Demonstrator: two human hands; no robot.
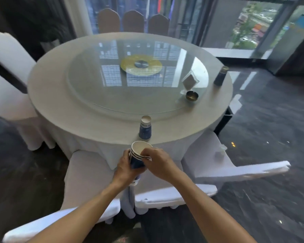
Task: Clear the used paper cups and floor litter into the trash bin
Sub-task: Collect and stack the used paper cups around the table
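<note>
Round table (pixel 77 102); both hands (pixel 144 165) grip stacked paper cups (pixel 139 155).

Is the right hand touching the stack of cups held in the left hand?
Touching. The head view shows the right hand pinching the stack of cups at its rim.

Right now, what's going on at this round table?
A person is clearing up. Both hands, left hand and right hand, hold a nested stack of blue-and-white paper cups just off the near edge of the white-clothed round table. One more blue paper cup stands upside down on the table, not yet collected. No trash bin is visible.
</note>
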